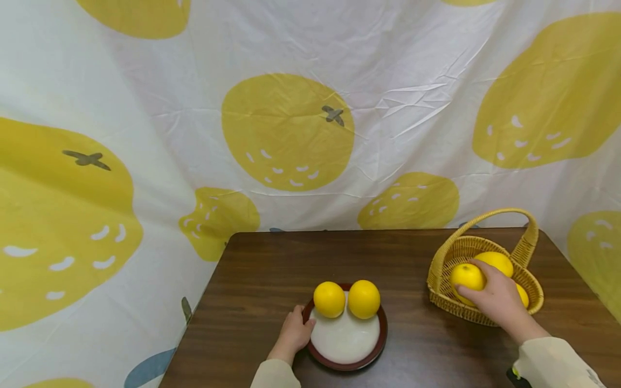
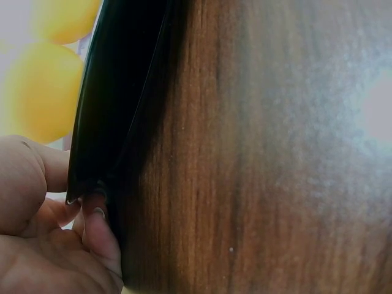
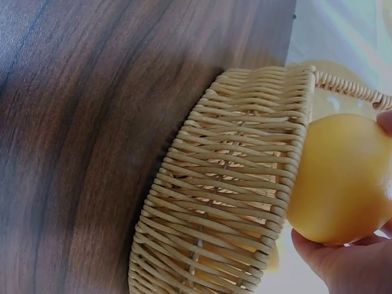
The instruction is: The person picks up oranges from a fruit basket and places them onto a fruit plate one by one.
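yellow citrus (image 1: pixel 467 276) is gripped by right hand (image 1: pixel 498 296) at wicker basket (image 1: pixel 455 307); left hand (image 1: pixel 294 331) pinches brown-rimmed plate (image 1: pixel 345 343).

You get a bright, even head view, with glare along creases in the patterned cloth (image 1: pixel 398 126). Your left wrist view shows a white hotspot on the table (image 2: pixel 245 153), the plate (image 2: pixel 119 86) almost black in shadow and the yellow fruit (image 2: pixel 46 92) hazy; your right wrist view washes out pale behind the basket (image 3: pixel 226 177).

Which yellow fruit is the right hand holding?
The fruit between the right hand's thumb and fingers, at the basket; others sit ungripped there or on the plate.
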A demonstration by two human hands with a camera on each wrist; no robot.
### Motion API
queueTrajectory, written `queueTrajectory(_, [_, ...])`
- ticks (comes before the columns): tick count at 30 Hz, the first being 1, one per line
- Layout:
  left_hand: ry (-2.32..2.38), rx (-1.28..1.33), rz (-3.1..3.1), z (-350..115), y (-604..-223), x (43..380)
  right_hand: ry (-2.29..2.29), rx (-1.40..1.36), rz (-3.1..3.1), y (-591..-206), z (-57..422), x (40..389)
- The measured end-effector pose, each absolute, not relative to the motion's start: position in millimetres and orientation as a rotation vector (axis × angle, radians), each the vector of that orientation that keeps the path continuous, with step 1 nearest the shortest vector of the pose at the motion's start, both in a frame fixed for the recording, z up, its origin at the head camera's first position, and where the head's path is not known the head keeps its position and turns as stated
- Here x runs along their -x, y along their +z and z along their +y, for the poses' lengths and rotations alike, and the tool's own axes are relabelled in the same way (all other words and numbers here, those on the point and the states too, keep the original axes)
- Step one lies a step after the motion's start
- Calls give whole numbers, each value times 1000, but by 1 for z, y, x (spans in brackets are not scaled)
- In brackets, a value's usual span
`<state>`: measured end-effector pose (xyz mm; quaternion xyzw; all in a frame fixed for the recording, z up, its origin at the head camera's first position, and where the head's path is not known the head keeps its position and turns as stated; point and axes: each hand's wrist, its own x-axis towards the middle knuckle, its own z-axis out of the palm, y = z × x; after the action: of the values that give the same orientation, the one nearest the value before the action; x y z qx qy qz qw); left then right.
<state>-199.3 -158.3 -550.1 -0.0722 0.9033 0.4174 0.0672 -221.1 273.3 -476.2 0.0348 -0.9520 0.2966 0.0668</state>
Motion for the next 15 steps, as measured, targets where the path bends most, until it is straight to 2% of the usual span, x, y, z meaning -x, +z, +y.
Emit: queueTrajectory(15, [1256,223,2713,-159,-549,200,923,-108,-2866,-469,269,213])
